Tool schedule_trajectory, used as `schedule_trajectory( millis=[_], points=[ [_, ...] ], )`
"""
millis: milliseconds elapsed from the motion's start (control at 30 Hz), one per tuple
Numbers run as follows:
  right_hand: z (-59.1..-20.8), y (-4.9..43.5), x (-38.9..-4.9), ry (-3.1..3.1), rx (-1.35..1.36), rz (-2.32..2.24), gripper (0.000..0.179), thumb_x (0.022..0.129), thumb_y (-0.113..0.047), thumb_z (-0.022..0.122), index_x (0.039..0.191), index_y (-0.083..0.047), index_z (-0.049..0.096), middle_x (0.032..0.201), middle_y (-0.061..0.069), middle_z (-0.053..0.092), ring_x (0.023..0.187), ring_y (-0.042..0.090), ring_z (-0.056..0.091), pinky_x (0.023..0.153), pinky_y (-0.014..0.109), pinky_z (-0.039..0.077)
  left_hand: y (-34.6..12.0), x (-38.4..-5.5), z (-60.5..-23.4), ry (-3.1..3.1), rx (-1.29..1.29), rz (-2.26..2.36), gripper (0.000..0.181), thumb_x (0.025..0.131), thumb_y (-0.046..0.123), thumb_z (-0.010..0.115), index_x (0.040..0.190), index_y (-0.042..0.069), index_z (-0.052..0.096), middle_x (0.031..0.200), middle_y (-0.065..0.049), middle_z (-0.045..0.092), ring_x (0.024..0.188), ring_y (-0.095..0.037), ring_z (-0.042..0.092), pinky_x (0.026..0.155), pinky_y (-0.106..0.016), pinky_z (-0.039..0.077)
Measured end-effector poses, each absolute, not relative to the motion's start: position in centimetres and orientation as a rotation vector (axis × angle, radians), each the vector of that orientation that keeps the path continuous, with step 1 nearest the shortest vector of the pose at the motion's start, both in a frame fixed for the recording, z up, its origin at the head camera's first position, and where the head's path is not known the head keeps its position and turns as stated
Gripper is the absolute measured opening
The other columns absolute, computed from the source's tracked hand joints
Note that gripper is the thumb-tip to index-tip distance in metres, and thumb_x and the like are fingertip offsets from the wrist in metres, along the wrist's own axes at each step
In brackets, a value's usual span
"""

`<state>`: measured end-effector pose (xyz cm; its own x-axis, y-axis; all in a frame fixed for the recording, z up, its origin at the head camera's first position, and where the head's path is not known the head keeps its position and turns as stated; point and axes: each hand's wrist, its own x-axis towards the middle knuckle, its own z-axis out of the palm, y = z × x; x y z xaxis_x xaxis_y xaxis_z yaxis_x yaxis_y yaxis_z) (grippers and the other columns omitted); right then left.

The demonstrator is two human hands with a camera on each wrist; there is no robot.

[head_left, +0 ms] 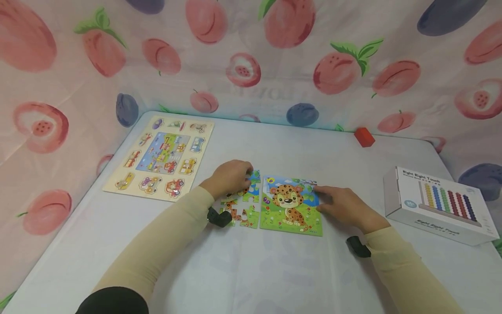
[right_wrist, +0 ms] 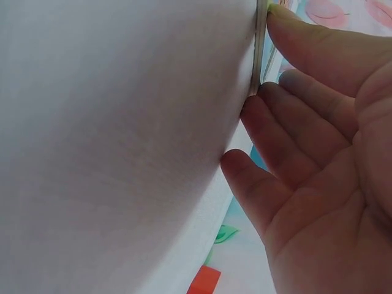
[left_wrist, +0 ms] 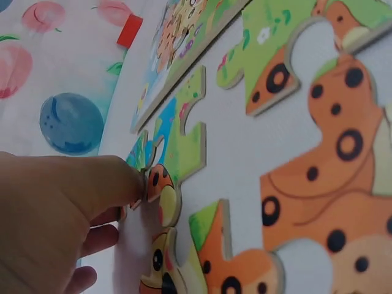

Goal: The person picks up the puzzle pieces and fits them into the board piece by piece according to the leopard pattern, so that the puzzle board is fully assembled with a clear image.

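My left hand [head_left: 231, 176] is over the upper left of a partly assembled jigsaw [head_left: 252, 218] of a spotted cub. In the left wrist view its thumb and fingertip pinch a small puzzle piece [left_wrist: 136, 202], mostly hidden by the hand, at the jigsaw's far edge. Loose gaps show between orange spotted pieces [left_wrist: 331, 165] nearer the camera. Right of the jigsaw lies a square picture board [head_left: 290, 205] of a whole leopard cub on grass. My right hand [head_left: 345, 205] rests at that board's right edge, thumb and extended fingers touching its side.
A wooden vehicle puzzle board [head_left: 188, 150] lies at the back left. At the right stands a white box [head_left: 439, 205] picturing coloured beads. A red block [head_left: 364, 137] sits near the back edge, before the fruit-patterned cloth [head_left: 274, 83].
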<state>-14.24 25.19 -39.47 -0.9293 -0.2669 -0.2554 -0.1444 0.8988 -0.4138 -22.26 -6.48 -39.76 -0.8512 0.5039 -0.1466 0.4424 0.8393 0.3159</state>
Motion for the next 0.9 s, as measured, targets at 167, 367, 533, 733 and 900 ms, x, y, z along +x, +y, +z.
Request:
schedule_trajectory(
  millis=[167,367,533,733,900],
  points=[
    [-39.5,25.2,-14.2,2.756,-0.302,-0.574,0.06,0.092,-0.019,0.073,0.146,-0.006,0.051,0.147,0.024,0.047,0.136,0.047,0.04,0.106,0.062,0.034,-6.6,-22.2,-39.9,2.806,0.728,0.433,0.038,0.096,0.024,0.066,0.128,0.003,0.064,0.121,-0.009,0.067,0.108,-0.021,0.06,0.099,-0.037,0.046],
    [-39.5,25.1,-14.2,2.751,-0.289,-0.584,0.06,0.092,-0.019,0.072,0.146,-0.006,0.051,0.148,0.024,0.046,0.136,0.047,0.039,0.106,0.062,0.034,-6.8,-22.2,-40.0,2.807,0.739,0.479,0.038,0.095,0.025,0.066,0.127,0.004,0.065,0.122,-0.009,0.067,0.109,-0.022,0.06,0.099,-0.038,0.046],
    [-39.6,25.1,-14.2,2.744,-0.291,-0.594,0.06,0.092,-0.02,0.072,0.146,-0.006,0.051,0.148,0.025,0.046,0.136,0.047,0.038,0.107,0.062,0.033,-7.2,-22.4,-40.3,2.803,0.749,0.513,0.042,0.094,0.027,0.067,0.13,0.004,0.063,0.126,-0.009,0.065,0.119,-0.024,0.057,0.103,-0.039,0.043],
    [-39.7,25.2,-14.2,2.751,-0.294,-0.578,0.06,0.092,-0.019,0.072,0.146,-0.006,0.051,0.147,0.024,0.047,0.136,0.047,0.039,0.107,0.062,0.034,-7.1,-22.7,-39.9,2.791,0.791,0.556,0.045,0.093,0.025,0.066,0.133,0.003,0.061,0.127,-0.009,0.064,0.121,-0.025,0.055,0.104,-0.039,0.043],
    [-39.6,25.2,-14.2,2.754,-0.289,-0.574,0.06,0.092,-0.019,0.073,0.147,-0.007,0.051,0.147,0.024,0.047,0.136,0.046,0.039,0.107,0.062,0.034,-6.3,-22.8,-39.2,2.783,0.804,0.6,0.044,0.094,0.024,0.065,0.133,0.005,0.061,0.129,-0.008,0.063,0.125,-0.024,0.053,0.104,-0.039,0.042]
  ],
)
